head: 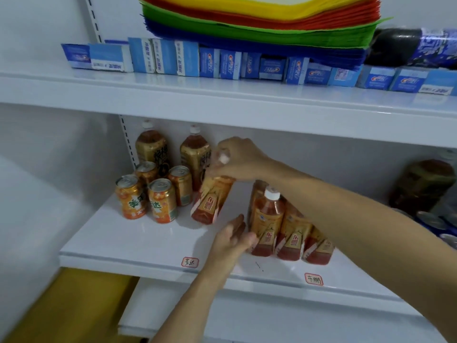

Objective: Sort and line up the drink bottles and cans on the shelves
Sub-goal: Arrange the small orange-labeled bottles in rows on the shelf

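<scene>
Carrying a tilted red tea bottle [210,201] over the middle shelf [148,241], between the orange cans [153,194] and its matching row [291,233].
Right hand [239,157] has its grip clamped round the neck; left hand [233,237], fingers apart, rests against the row's first bottle. Next, I judge: stand it upright beside that row.

On the upper shelf a row of blue boxes [212,63] stands under a stack of coloured sheets [259,23], with a dark roll [410,47] at the right, and a yellow surface [71,305] shows below the middle shelf at lower left.
</scene>
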The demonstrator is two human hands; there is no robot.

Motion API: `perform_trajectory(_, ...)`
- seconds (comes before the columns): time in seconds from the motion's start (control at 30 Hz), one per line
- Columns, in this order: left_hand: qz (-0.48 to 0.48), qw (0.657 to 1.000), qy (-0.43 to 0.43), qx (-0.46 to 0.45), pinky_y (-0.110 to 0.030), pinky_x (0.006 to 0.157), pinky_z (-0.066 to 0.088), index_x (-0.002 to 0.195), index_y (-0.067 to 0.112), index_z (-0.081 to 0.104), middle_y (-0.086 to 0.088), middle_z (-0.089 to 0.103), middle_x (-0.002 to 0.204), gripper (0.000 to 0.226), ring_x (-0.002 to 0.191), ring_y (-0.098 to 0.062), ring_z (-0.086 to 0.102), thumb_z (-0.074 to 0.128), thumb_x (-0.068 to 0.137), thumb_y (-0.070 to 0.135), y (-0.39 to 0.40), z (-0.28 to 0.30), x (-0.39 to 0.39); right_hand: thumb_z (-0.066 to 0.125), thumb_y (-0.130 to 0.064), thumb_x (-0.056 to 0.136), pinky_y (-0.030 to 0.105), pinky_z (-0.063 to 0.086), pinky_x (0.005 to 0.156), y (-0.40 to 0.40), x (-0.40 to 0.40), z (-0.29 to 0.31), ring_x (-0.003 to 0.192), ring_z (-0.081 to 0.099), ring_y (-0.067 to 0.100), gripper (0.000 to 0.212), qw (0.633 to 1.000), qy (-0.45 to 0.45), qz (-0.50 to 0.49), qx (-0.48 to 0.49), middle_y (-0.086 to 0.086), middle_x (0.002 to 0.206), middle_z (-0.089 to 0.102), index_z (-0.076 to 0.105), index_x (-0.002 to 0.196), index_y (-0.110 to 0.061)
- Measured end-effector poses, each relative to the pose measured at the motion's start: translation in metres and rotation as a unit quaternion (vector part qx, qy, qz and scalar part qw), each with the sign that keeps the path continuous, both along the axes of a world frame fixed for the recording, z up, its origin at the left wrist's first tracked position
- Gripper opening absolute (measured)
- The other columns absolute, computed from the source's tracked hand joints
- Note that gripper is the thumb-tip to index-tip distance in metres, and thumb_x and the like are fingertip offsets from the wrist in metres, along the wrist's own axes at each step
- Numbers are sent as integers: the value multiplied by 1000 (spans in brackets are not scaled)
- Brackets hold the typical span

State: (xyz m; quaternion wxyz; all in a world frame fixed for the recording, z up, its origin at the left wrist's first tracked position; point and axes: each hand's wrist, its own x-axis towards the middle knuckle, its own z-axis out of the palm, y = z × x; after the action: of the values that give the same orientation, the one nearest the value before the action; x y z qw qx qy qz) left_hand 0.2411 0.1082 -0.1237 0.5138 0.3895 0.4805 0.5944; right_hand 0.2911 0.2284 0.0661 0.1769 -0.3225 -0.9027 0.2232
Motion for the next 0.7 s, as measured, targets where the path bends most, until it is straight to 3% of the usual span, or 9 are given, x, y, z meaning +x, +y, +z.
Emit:
perform_trajectory(0.07, 50, 995, -84, 0, -37, 104, 51, 133, 15, 57, -10, 66, 136, 57, 120, -17, 67, 75, 83, 34, -21, 10, -20, 85, -44, 78, 27, 61, 63, -7, 7, 7, 82, 69, 6, 31, 991, 98, -60, -69, -9, 95, 68, 71, 98, -24)
perform_trajectory(0.17, 119, 973, -189, 53, -47, 101, 52, 140, 18, 53, -13, 65, 138, 92, 120, -30, 67, 73, 67, 71, -34, 45, -40, 83, -38, 82, 28, 60, 59, -19, 33, 14, 78, 75, 16, 37, 953, 218, -125, -167, 2, 94, 74, 71, 107, -15)
perform_trajectory(0.27, 160, 968, -147, 124, -33, 67, 58, 142, 15, 48, -14, 70, 122, 89, 87, -23, 71, 70, 76, 70, -35, 91, -40, 85, -35, 80, 35, 62, 65, -41, 53, 8, 81, 77, 18, 37, 894, 341, -139, -255, 2, 93, 76, 68, 106, -17)
perform_trajectory(0.37, 167, 965, -99, 178, -25, 52, 47, 138, 14, 44, -12, 70, 109, 66, 71, -18, 60, 59, 90, 56, -30, 117, -29, 89, -43, 68, 44, 61, 82, -67, 77, -6, 99, 75, 25, 64, 775, 511, -133, -348, 6, 106, 77, 62, 118, -16)
perform_trajectory(0.43, 127, 968, -75, 202, -26, 52, 45, 138, 12, 43, -8, 70, 106, 68, 72, -17, 59, 59, 90, 57, -26, 134, -14, 89, -46, 61, 42, 60, 87, -79, 101, -13, 102, 74, 23, 79, 708, 595, -76, -373, 8, 109, 75, 59, 123, -6)
perform_trajectory(0.47, 106, 970, -65, 207, -26, 54, 45, 136, 12, 44, -6, 71, 105, 64, 74, -16, 61, 58, 92, 56, -22, 142, -4, 89, -44, 63, 37, 60, 85, -85, 114, -15, 99, 74, 21, 76, 694, 617, -45, -368, 7, 108, 74, 60, 122, -5)
perform_trajectory(0.57, 53, 982, -7, 181, -22, 59, 50, 125, 23, 53, 4, 75, 102, 41, 84, -11, 69, 58, 96, 52, -4, 157, 31, 77, -25, 79, 31, 58, 82, -92, 151, -19, 97, 73, 19, 51, 692, 638, -50, -334, 6, 106, 74, 61, 122, -3)
perform_trajectory(0.63, 7, 986, 74, 147, -22, 64, 53, 121, 25, 57, 7, 77, 97, 43, 82, -12, 70, 57, 92, 57, 12, 166, 54, 69, -15, 85, 35, 59, 79, -90, 172, -23, 95, 73, 21, 50, 685, 649, -93, -317, 10, 107, 73, 54, 130, -1)
perform_trajectory(0.7, -43, 972, 196, 118, -30, 84, 56, 122, 34, 57, 15, 77, 103, 51, 91, -11, 72, 51, 89, 72, 28, 177, 71, 70, -14, 84, 41, 58, 87, -82, 193, -29, 106, 72, 27, 56, 651, 683, -139, -299, 15, 118, 71, 50, 136, -5)
